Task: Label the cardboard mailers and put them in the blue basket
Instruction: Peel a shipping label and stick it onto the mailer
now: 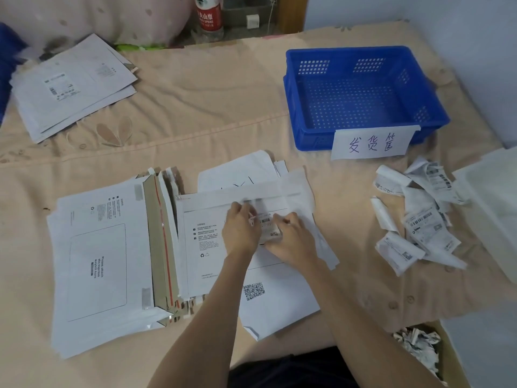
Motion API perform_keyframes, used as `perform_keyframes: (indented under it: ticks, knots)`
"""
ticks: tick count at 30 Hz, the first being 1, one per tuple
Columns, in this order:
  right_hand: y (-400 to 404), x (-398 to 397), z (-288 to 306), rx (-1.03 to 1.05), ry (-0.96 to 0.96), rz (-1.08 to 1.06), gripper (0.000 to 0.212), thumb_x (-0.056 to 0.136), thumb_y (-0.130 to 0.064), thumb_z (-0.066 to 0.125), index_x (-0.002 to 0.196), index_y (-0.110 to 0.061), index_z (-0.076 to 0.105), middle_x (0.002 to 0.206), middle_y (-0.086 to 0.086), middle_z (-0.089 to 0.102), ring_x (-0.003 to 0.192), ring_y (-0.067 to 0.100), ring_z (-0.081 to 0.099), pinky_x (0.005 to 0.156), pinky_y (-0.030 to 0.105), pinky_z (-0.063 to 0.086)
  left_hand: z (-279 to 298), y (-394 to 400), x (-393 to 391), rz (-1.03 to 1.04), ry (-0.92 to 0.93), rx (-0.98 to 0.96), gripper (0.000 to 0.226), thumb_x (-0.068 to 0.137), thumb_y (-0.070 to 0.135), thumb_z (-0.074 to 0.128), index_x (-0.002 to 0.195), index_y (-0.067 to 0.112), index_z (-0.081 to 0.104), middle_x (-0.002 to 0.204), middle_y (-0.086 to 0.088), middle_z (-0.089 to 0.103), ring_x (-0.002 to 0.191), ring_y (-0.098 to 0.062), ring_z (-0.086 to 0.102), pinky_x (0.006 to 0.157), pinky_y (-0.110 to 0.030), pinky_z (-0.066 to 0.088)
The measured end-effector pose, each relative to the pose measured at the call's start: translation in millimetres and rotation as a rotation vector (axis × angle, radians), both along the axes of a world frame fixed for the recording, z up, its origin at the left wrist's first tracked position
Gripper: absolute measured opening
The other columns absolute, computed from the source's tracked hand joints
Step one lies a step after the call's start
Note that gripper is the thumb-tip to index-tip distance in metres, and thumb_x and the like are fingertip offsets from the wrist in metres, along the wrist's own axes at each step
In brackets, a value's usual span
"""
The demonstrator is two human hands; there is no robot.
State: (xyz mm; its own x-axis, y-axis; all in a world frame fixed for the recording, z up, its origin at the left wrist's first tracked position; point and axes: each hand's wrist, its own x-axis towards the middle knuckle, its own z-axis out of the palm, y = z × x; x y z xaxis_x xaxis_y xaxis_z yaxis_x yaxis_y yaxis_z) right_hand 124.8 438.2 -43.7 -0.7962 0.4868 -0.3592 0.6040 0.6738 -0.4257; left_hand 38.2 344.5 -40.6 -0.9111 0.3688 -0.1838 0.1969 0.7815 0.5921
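The cardboard mailer [253, 278], flat, white and rectangular, lies on the peach bedspread [212, 107] directly in front of the person, printed with a QR code and small numbered instructions too fine to read. On it, the left hand [240, 231] and right hand [291, 239] both pinch a small crinkled barcode label [267, 225], fingers curled round its edges. Just to the left lies a stack of mailers [98, 264] with brown inner flaps and a red tear strip (the top one reads "Please attach the express waybill here"). To the right sits a heap of curled paper labels [416, 219] bearing barcodes. Farther off, the blue basket [363, 93], perforated plastic, carries a handwritten paper sign [372, 144] in Chinese characters. Far left, another pile of mailers [72, 85] carries a label.
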Motion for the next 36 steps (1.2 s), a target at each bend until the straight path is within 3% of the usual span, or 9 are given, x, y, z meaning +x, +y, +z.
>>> perform_keyframes:
  ticks: [5,8,11,16,19,24,29,32,36]
  knots:
    - [-6.2,2.9,0.0,-0.038,0.047,-0.057,0.06,0.075,-0.037,0.066,0.131,-0.025,0.047,0.127,-0.001,0.041,0.116,0.02,0.047,0.082,0.032,0.046,-5.8,-9.1,15.4,-0.177,-0.019,-0.127,0.03,0.093,0.033,0.052,0.084,0.011,0.069,0.092,-0.004,0.06,0.092,-0.025,0.053,0.07,-0.03,0.038]
    - [-9.3,5.7,1.6,-0.05,0.11,-0.082,0.043,0.075,-0.034,0.066,0.116,-0.026,0.056,0.121,-0.004,0.045,0.11,0.018,0.051,0.077,0.03,0.045,-4.6,-14.6,20.4,-0.161,-0.021,-0.101,0.032,0.093,0.034,0.052,0.079,0.01,0.068,0.09,-0.005,0.061,0.091,-0.025,0.053,0.073,-0.032,0.038]
    - [-10.8,9.4,0.0,-0.077,0.102,-0.093,0.023,0.075,-0.035,0.064,0.095,-0.023,0.061,0.117,-0.006,0.046,0.106,0.016,0.053,0.079,0.031,0.048,-0.1,-17.7,24.9,-0.173,-0.008,-0.069,0.03,0.093,0.032,0.053,0.075,0.01,0.063,0.087,-0.007,0.063,0.089,-0.028,0.051,0.075,-0.035,0.039]
    - [-10.3,15.1,-3.0,-0.081,0.083,-0.086,0.018,0.085,-0.033,0.057,0.088,-0.021,0.07,0.121,-0.01,0.048,0.117,0.009,0.045,0.083,0.027,0.044,-0.5,-26.7,33.2,-0.184,-0.028,-0.085,0.035,0.095,0.029,0.048,0.062,0.016,0.048,0.068,-0.003,0.048,0.086,-0.03,0.049,0.072,-0.033,0.03]
    - [-11.7,20.1,-5.3,-0.072,0.125,-0.087,0.018,0.087,-0.024,0.057,0.086,-0.017,0.073,0.126,-0.01,0.05,0.12,0.01,0.045,0.084,0.028,0.045,-6.5,-31.4,36.5,-0.173,-0.04,-0.088,0.031,0.097,0.029,0.046,0.072,0.014,0.056,0.075,-0.007,0.061,0.09,-0.029,0.05,0.075,-0.034,0.032]
    - [-12.6,24.3,-7.7,-0.027,0.126,-0.056,0.021,0.087,-0.02,0.057,0.073,-0.01,0.07,0.132,-0.01,0.051,0.118,0.01,0.047,0.079,0.029,0.045,-10.4,-33.5,36.9,-0.166,-0.037,-0.08,0.019,0.097,0.031,0.045,0.098,0.018,0.059,0.085,0.001,0.069,0.097,-0.023,0.052,0.085,-0.034,0.031]
    - [-12.0,29.7,-9.3,-0.003,0.095,0.018,0.021,0.087,-0.021,0.061,0.073,-0.009,0.071,0.138,-0.012,0.046,0.117,0.009,0.046,0.078,0.028,0.045,-4.4,-33.8,37.0,-0.203,-0.112,-0.102,0.024,0.084,0.047,0.062,0.082,0.024,0.069,0.083,0.005,0.067,0.096,-0.016,0.048,0.088,-0.031,0.029]
    - [-11.3,32.2,-12.7,-0.002,0.088,0.048,0.021,0.085,-0.02,0.062,0.072,-0.007,0.073,0.141,-0.013,0.044,0.119,0.009,0.044,0.077,0.028,0.046,-2.2,-32.7,35.1,-0.242,-0.116,-0.11,0.015,0.078,0.041,0.068,0.081,0.027,0.074,0.083,0.005,0.06,0.098,-0.018,0.05,0.086,-0.03,0.032]
    - [-11.5,33.2,-13.9,-0.019,0.108,0.043,0.02,0.084,-0.019,0.066,0.069,-0.008,0.072,0.14,-0.011,0.045,0.119,0.009,0.045,0.077,0.03,0.048,-7.5,-35.3,35.6,-0.305,-0.106,-0.206,0.019,0.082,0.039,0.064,0.082,0.023,0.074,0.092,0.0,0.066,0.1,-0.021,0.05,0.088,-0.033,0.035]
